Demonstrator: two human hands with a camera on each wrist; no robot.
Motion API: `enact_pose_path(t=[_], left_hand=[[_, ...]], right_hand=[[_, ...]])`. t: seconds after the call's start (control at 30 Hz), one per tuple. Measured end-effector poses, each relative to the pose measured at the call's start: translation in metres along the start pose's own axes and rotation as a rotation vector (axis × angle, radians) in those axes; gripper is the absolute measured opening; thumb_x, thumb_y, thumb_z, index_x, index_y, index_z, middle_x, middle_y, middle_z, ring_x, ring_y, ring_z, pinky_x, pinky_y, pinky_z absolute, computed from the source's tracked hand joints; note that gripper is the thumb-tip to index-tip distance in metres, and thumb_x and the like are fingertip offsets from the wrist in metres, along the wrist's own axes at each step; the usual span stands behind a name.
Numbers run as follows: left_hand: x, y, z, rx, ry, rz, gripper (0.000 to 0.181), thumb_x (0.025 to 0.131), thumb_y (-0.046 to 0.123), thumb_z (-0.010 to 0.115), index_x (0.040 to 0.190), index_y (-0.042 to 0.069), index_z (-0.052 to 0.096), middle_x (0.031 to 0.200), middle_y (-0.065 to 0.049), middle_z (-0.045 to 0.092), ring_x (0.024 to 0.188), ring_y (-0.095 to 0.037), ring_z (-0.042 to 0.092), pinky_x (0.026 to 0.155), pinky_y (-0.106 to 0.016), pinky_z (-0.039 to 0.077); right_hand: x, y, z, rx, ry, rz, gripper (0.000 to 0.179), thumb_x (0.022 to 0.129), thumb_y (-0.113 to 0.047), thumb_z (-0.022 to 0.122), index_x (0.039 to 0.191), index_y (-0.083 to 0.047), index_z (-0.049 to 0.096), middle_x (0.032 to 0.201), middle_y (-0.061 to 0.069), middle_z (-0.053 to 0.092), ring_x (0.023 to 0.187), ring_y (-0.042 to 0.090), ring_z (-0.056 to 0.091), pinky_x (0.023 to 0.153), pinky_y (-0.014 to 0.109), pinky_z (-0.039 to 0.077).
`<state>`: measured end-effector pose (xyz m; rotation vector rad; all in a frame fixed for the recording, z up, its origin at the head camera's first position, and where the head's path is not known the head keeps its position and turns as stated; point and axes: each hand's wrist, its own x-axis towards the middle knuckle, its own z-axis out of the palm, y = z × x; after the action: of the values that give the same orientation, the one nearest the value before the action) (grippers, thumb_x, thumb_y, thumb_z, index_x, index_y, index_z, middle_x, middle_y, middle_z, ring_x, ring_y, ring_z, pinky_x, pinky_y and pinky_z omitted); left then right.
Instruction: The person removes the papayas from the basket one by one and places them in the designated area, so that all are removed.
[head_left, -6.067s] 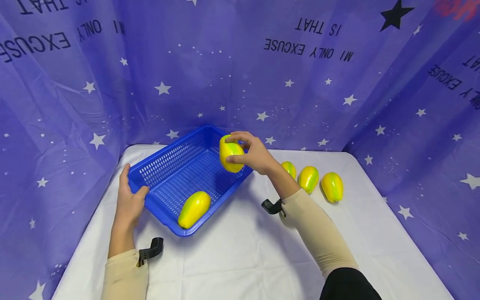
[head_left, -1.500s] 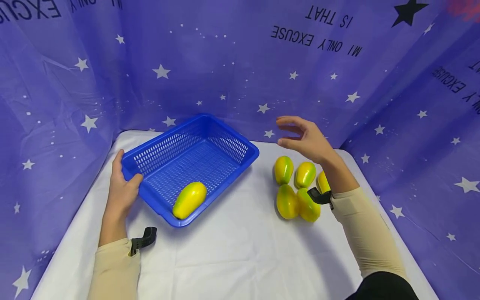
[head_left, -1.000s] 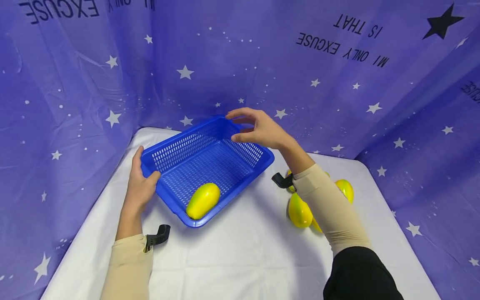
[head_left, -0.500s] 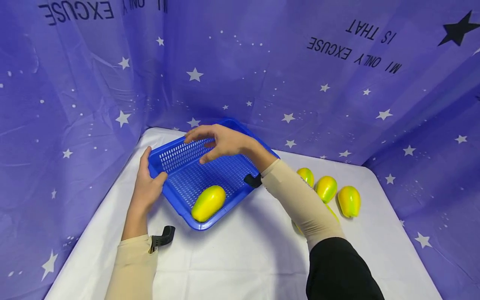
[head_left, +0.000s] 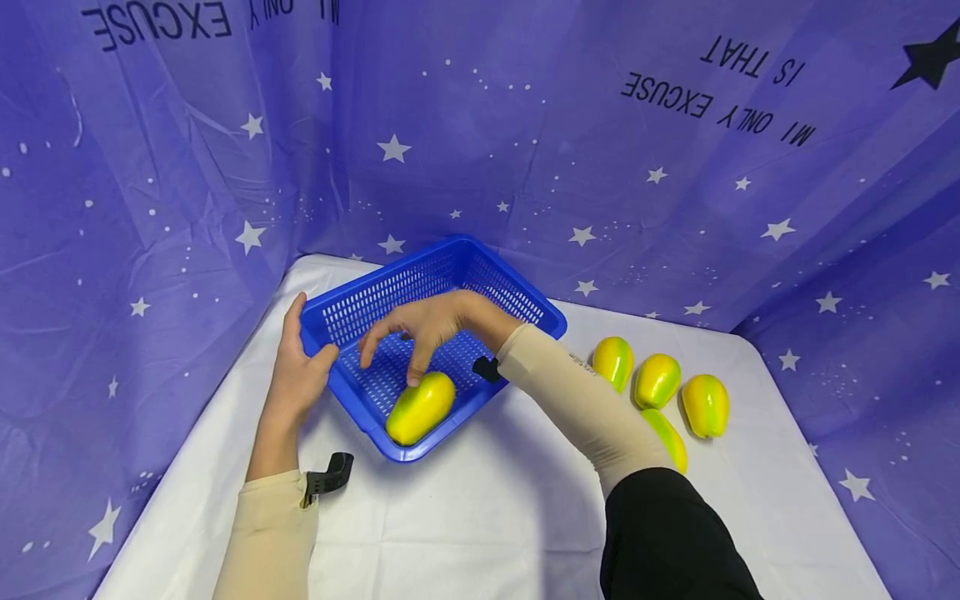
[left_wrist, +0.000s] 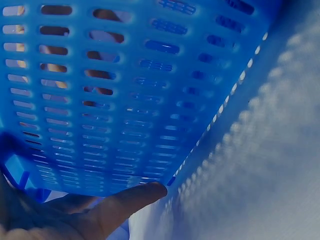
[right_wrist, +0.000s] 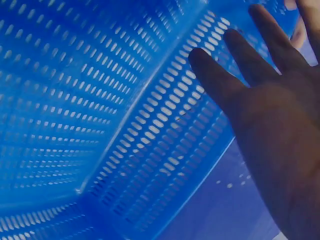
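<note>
A blue perforated plastic basket (head_left: 442, 258) stands angled on the white table. My left hand (head_left: 296, 375) grips its near left end, thumb by the rim; in the left wrist view, fingers (left_wrist: 130, 202) lie beneath the slotted wall. Inside, at the near corner, lies one yellow-green papaya-shaped fruit (head_left: 420, 410). Over it hovers my right hand (head_left: 423, 325), holding nothing, its fingers spread and bent downward. The thumb tip overlaps the fruit's upper end; whether it touches I cannot tell. In the right wrist view the right hand (right_wrist: 275, 110) shows spread fingers against the basket wall.
Several similar fruits lie on the table right of the basket, among them a near one (head_left: 666, 437) partly behind the right sleeve (head_left: 585, 400) and a rightmost one (head_left: 706, 406). A purple star-printed curtain (head_left: 510, 125) stands behind the table (head_left: 450, 533).
Earlier, my right hand held a fruit over the basket; later it was free above the fruits at right. It has since moved left and down over the basket's fruit. My left hand keeps its grip.
</note>
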<state>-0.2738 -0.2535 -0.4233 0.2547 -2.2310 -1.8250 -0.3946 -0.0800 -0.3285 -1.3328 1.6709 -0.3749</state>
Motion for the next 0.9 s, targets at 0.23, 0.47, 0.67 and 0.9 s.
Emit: enact_pose_path(t=[0.23,0.47,0.67,0.9], left_hand=[[-0.001,0.003,0.0,-0.027,-0.001,0.002,0.087,0.078,-0.002,0.046,0.144,0.037,0.005,0.15,-0.003,0.008,0.133,-0.025,0.013,0.105,-0.052,0.009],[-0.006,0.019,-0.001,-0.049,-0.014,-0.003,0.086,0.077,-0.005,0.045,0.146,0.027,0.005,0.151,-0.006,0.005,0.134,-0.028,0.009,0.105,-0.054,0.006],[-0.001,0.007,0.0,-0.034,-0.014,-0.008,0.086,0.08,-0.001,0.045,0.143,0.039,0.005,0.151,-0.002,0.007,0.132,-0.028,0.015,0.104,-0.054,0.011],[0.001,-0.002,0.001,-0.014,0.007,-0.002,0.084,0.08,0.001,0.045,0.143,0.041,0.006,0.151,0.002,0.007,0.132,-0.027,0.015,0.104,-0.055,0.01]], right_hand=[[0.021,-0.001,0.014,-0.204,-0.127,0.145,0.081,0.055,-0.035,0.086,0.127,-0.034,0.049,0.137,-0.018,0.032,0.126,0.0,0.02,0.106,0.031,0.017],[0.031,-0.007,0.026,-0.451,-0.219,0.308,0.091,0.052,-0.038,0.086,0.13,-0.041,0.04,0.149,-0.009,0.011,0.136,0.015,-0.003,0.106,0.046,0.016],[0.033,-0.003,0.023,-0.42,-0.17,0.355,0.074,0.062,-0.034,0.081,0.126,-0.04,0.044,0.146,-0.008,0.015,0.134,0.017,0.009,0.102,0.045,0.026],[0.023,0.013,0.006,-0.178,-0.034,0.328,0.052,0.08,-0.022,0.067,0.126,-0.036,0.047,0.137,-0.015,0.029,0.127,0.015,0.025,0.102,0.038,0.027]])
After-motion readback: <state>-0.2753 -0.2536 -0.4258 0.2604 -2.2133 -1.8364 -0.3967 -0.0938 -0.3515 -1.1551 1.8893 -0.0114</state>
